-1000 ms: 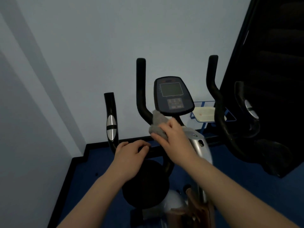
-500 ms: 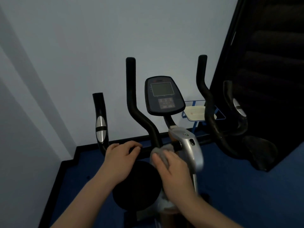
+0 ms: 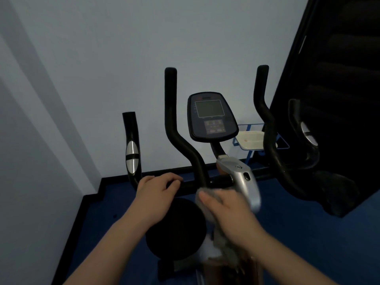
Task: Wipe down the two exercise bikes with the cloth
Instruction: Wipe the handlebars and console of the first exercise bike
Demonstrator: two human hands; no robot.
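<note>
**A:** What part of the job is this? Looks like the first exercise bike (image 3: 242, 182) is mid-wipe. The right hand (image 3: 230, 212) has the grey cloth (image 3: 202, 197) pressed against the frame, just below where the handlebar crossbar (image 3: 195, 184) meets the silver stem cover (image 3: 244, 179).

**B:** Yeah, I'd call it wiping the stem area. The cloth sits under the right hand's fingers (image 3: 209, 200), with a bit bunched out past the fingertips toward the crossbar. More of it seems to trail down under the palm, but that's blurry, can't swear to it.

**A:** Is that hand gripping the cloth or just pushing it?

**B:** Fingers look fairly flat on top, pressing it down. Thumb's hidden, so can't rule out a pinch.

**A:** And the left hand (image 3: 156, 194)?

**B:** Its fingers (image 3: 174, 181) are curled over the crossbar, holding on. No cloth there; the cloth is to the right of them, close but not touching.

**A:** Next move?

**B:** My guess: keep pressure on and run the cloth along the stem or crossbar. The console (image 3: 211, 118) and upright grips sit above the fingers. No second bike I can clearly make out, so plenty left.
</note>
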